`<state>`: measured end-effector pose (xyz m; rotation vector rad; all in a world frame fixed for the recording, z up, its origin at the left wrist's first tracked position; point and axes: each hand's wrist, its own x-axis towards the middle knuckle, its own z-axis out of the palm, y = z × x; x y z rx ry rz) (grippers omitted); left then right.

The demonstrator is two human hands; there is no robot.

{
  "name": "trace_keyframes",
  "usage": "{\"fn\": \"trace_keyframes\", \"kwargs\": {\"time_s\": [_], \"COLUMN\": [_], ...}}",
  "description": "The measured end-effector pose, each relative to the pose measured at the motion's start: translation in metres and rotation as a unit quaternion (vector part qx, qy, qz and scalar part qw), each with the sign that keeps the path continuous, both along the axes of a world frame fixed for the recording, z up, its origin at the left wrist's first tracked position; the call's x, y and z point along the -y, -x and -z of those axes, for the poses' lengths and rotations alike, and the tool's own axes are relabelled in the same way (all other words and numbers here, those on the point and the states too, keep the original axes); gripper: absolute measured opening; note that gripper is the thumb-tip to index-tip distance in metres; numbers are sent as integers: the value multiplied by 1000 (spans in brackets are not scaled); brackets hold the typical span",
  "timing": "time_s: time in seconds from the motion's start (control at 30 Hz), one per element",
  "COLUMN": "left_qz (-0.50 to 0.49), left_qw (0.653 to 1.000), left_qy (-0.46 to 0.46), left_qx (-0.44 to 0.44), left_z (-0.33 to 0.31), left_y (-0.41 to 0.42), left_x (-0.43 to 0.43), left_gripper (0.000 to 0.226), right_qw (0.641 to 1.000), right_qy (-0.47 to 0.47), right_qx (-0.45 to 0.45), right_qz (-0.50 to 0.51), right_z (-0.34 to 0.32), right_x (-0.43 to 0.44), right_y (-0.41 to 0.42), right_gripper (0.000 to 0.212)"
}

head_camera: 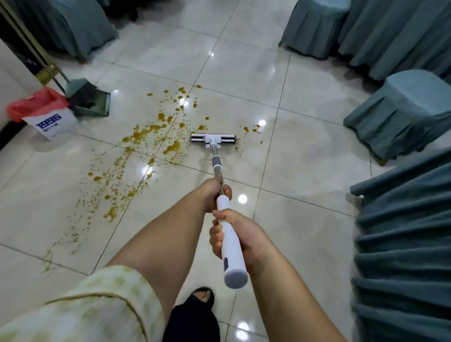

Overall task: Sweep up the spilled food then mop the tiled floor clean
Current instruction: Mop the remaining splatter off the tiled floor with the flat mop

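My left hand (213, 193) is curled round the flat mop's (222, 202) metal pole, and my right hand (242, 238) grips its white handle nearer me. The mop head (213, 139) lies flat on the tiled floor (309, 161), within the orange-brown food spill (143, 140) that streaks off to its left. A green dustpan (93, 104) stands beside a red-lined bin (42, 118)

White mop (217, 165) slants forward from the grip, flat head down on the glossy tiled floor (309, 161); orange-brown spilled food (173, 147) streaks the tiles left of and beyond the grip
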<state>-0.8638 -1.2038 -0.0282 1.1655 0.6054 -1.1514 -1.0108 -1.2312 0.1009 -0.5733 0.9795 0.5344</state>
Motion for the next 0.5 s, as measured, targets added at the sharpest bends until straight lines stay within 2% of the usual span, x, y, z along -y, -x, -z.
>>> {"fn": "trace_keyframes", "kwargs": {"time_s": [0.17, 0.27, 0.5], "left_qz": [16, 25, 31], "left_qw": [998, 997, 996], "left_qy": [-50, -73, -77], "left_qx": [18, 25, 28], "left_z": [23, 42, 66], "left_y": [-108, -145, -167], "left_x": [37, 54, 46], "left_gripper": [13, 24, 29], "right_qw": [999, 999, 999], "right_qy": [36, 46, 31], "right_qx": [-13, -12, -6], "right_qz": [-21, -21, 45], "right_z": [37, 62, 88], "right_x": [30, 40, 21], "right_y": [-107, -144, -158], "right_gripper": [11, 13, 13]}}
